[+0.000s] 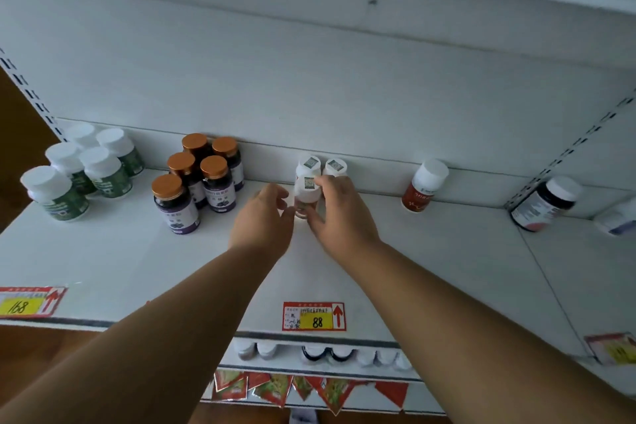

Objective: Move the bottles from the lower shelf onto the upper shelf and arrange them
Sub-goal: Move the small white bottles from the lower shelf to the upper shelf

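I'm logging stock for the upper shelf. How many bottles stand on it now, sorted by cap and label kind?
White cap, green label: 5
Copper cap, purple label: 5
White cap with a code sticker: 3, the front one between the left hand and right hand
White cap, red label: 1
Total: 14

On the upper shelf, five bottles stand far left, five more beside them, three centre, against the back.

Lower-shelf bottles: only caps visible.
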`<control>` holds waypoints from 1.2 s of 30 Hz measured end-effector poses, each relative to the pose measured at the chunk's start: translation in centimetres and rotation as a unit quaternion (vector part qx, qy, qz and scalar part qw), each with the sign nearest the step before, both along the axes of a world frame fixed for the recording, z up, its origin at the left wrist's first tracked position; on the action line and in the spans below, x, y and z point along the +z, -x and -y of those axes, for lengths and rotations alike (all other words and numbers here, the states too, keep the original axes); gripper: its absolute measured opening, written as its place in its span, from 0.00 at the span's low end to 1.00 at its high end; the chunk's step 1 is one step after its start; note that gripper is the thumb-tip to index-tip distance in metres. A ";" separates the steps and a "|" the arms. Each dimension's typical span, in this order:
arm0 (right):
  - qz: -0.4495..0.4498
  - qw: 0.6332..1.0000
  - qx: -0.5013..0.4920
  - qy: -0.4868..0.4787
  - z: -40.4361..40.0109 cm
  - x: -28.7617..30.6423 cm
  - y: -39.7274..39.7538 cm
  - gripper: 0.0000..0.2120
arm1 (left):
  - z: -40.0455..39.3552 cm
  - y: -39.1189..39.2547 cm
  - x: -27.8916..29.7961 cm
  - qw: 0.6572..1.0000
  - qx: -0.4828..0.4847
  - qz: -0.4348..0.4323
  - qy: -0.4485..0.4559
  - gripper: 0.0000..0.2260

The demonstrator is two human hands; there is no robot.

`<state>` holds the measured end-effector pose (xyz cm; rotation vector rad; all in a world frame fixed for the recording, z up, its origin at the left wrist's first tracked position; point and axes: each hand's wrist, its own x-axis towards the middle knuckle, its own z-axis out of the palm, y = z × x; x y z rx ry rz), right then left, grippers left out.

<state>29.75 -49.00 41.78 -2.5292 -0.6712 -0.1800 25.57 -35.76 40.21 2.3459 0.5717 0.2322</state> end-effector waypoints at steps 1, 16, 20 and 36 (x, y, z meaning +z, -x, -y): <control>0.006 1.000 -0.010 0.003 0.2 0.2 0.7 0.23 | -0.1 0.8 0.1 1.000 -0.011 0.007 0.001 0.12; -0.022 0.985 -0.069 -0.156 -11.1 0.2 23.7 0.17 | -12.7 23.9 0.8 0.990 -0.119 0.061 0.040 0.10; -0.024 0.986 -0.025 -0.161 -14.5 -1.2 26.7 0.16 | -15.8 28.0 -0.2 0.992 -0.112 0.042 0.028 0.11; -0.175 0.981 0.015 -0.087 -14.9 -18.6 29.1 0.15 | -15.5 31.3 -17.5 0.996 -0.055 -0.029 0.058 0.13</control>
